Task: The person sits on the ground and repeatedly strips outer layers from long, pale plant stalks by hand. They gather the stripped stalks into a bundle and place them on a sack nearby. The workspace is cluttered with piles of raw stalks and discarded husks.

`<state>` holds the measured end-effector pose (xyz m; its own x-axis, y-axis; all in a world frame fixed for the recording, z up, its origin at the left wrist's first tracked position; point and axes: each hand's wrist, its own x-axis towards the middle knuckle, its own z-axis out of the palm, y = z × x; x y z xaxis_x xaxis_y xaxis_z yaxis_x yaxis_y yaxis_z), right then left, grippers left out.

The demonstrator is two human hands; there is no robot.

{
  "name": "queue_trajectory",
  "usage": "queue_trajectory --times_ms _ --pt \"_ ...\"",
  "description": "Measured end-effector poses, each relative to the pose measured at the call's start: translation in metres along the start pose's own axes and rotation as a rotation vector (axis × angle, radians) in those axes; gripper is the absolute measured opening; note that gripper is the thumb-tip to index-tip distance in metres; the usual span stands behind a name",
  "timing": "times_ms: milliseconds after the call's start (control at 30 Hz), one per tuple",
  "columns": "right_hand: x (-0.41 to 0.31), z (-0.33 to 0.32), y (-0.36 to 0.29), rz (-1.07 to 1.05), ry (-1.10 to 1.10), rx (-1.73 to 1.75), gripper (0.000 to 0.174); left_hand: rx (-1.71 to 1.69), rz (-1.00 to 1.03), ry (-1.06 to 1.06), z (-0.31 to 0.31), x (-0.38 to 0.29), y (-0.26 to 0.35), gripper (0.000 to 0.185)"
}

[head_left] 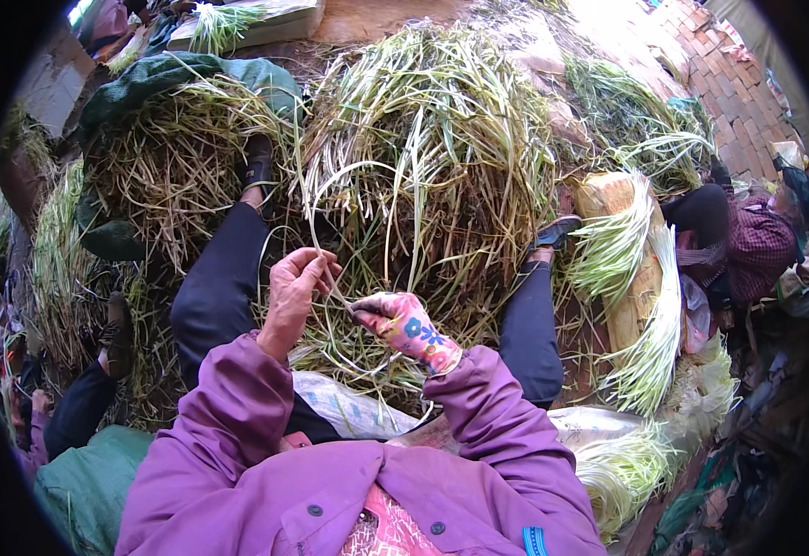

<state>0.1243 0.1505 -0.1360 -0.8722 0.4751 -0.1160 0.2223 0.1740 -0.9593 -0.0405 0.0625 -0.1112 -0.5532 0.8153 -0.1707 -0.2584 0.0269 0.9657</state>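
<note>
My bare left hand (pixel 294 279) pinches a long pale stalk (pixel 312 221) between thumb and fingers. The stalk's upper part bends over above the hand. Lower down, my right hand (pixel 408 328), in a pink glove with a flower print, grips the same stalk near its end. Beyond both hands rises a big heap of long green and straw-coloured stalks (pixel 432 118), their pale ends towards me on the left side. Loose leaves and stripped strands (pixel 349 347) lie on the ground between my legs, under the hands.
A green cloth sack (pixel 158 73) wraps browner stalks at left. On the right, clean pale-green bundles (pixel 616 243) rest on a tan wrapped block (pixel 630 278), with more bundles (pixel 626 459) beside my right hip. A person (pixel 758 243) sits far right; another person's leg (pixel 88 396) shows left.
</note>
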Motion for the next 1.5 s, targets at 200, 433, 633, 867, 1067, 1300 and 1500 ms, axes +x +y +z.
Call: queue_trajectory --times_ms 200,433,633,867,1067,1300,1500 --pt "-0.005 0.005 -0.007 -0.128 0.152 -0.246 0.014 -0.01 -0.099 0.037 0.015 -0.033 -0.035 0.017" --pt "-0.055 -0.037 0.032 0.306 0.076 -0.589 0.019 -0.201 -0.055 0.096 -0.01 -0.011 -0.013 0.019" --pt "-0.069 -0.079 0.044 0.288 0.186 -0.529 0.032 -0.214 -0.092 0.057 -0.017 -0.006 -0.015 0.02" --pt "-0.014 -0.002 0.002 0.071 -0.205 -0.142 0.033 -0.374 -0.081 0.04 -0.009 0.002 -0.006 0.021" --pt "-0.027 0.005 0.003 0.239 -0.234 0.064 0.023 -0.562 -0.237 0.008 -0.012 -0.008 -0.024 0.021" --pt "-0.069 -0.022 0.044 0.208 -0.243 -0.513 0.028 -0.552 0.135 0.239 -0.062 0.033 0.032 0.023" --pt "-0.032 -0.053 0.072 0.41 0.494 -0.14 0.04 -0.495 -0.266 0.259 -0.008 0.009 0.004 0.034"
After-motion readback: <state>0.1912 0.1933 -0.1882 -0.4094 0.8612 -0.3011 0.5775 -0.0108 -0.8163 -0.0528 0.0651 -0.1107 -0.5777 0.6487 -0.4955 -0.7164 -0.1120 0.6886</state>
